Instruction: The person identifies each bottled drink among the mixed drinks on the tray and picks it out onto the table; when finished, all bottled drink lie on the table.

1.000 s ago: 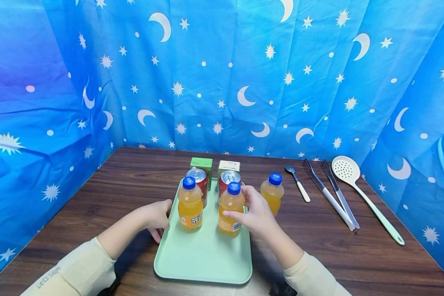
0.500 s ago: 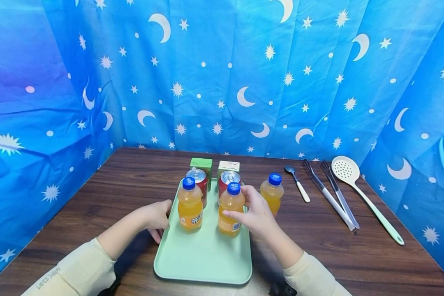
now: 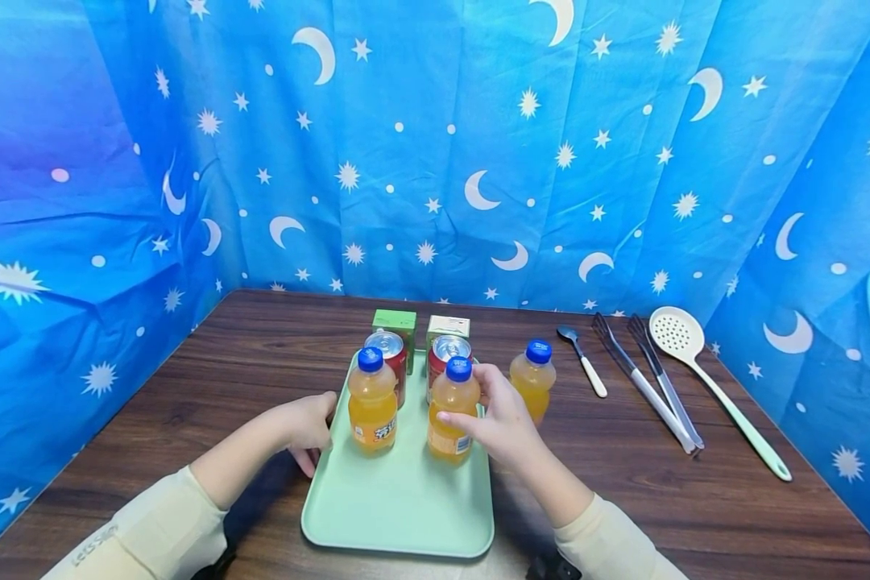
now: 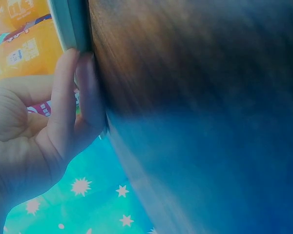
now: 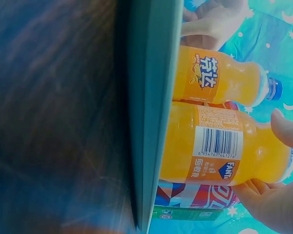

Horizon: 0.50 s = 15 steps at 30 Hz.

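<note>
Worktop (image 3: 210, 362), tray (image 3: 399, 507) on it, bottle (image 3: 451, 415) upright on the tray's right half: placing step, I'd judge.
Fingers of my left hand (image 3: 300, 423) grip the tray's left rim; those of my right hand (image 3: 507, 420) are clamped on the bottle. Next probably calls for loosening these. Nothing visibly shifted since half a second ago.

- A makeshift tabletop booth (image 3: 126, 242), the room beyond hidden from view.
- A blue fabric backdrop printed with white moons and stars (image 3: 420, 153) hangs behind and on both sides of a dark brown wood-grain table (image 3: 210, 362).
- The cloth runs close along the tabletop, as on a staged set.
</note>
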{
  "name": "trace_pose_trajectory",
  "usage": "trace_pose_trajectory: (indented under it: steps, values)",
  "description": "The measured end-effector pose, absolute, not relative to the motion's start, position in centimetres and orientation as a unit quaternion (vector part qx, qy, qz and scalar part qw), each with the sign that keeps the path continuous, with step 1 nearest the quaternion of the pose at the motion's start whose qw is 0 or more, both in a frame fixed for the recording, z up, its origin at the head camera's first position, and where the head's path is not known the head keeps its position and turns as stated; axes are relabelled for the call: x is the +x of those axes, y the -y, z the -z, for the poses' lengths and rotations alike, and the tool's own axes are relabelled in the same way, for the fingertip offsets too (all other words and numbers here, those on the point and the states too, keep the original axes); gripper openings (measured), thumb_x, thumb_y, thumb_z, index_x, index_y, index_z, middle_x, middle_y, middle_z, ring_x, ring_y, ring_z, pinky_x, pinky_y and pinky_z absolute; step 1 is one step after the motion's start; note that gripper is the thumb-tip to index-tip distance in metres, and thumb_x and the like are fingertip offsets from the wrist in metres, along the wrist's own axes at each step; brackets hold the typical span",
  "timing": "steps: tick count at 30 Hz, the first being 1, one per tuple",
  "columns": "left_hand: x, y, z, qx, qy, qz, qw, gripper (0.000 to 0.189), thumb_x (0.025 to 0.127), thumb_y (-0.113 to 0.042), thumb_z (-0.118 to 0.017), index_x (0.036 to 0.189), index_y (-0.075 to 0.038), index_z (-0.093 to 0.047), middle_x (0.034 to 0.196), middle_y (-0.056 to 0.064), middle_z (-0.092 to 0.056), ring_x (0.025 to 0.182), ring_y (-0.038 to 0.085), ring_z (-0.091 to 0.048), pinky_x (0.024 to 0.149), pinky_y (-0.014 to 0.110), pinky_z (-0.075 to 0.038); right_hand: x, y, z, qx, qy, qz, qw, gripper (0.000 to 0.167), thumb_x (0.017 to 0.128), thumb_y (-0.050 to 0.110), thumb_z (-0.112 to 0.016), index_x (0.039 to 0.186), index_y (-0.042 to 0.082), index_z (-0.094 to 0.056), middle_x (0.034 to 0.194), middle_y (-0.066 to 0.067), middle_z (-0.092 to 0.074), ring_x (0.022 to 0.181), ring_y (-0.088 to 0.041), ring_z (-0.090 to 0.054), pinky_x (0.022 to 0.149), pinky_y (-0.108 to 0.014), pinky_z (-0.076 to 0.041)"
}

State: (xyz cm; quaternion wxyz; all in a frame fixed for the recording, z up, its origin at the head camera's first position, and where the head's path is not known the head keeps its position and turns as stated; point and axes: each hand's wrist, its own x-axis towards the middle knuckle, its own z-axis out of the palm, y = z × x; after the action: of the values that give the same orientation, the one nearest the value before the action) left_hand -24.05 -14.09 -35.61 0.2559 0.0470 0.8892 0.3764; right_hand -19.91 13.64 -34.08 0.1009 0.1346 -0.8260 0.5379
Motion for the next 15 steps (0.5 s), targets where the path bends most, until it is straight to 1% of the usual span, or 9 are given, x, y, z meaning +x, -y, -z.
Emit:
trace_pose_trajectory:
  steps: [8, 15]
  values:
    - [-24.06, 14.18, 35.55, 0.051, -0.889, -0.375, 0.257, 0.044, 0.073, 0.018, -0.060, 0.107, 0.000, -0.039, 0.089, 0.016, -0.051, 0.059, 0.030, -0.062, 0.047, 0.038, -0.057, -19.94, -13.52, 34.07, 0.123, 0.827, -0.539, 0.098, 0.058, 0.074, 0.014, -0.080, 0.121, 0.009, -0.048, 0.114, -0.002, -0.059, 0.108, -0.018, -0.057, 0.092, -0.041, -0.049]
    - [-24.18, 14.24, 35.69, 0.049, -0.888, -0.378, 0.256, 0.042, 0.072, 0.019, -0.059, 0.105, 0.001, -0.040, 0.088, 0.017, -0.051, 0.059, 0.029, -0.062, 0.047, 0.038, -0.057, -19.60, -13.60, 33.50, 0.143, 0.817, -0.549, 0.105, 0.056, 0.075, 0.012, -0.079, 0.121, 0.008, -0.047, 0.115, -0.003, -0.058, 0.110, -0.019, -0.056, 0.094, -0.042, -0.048]
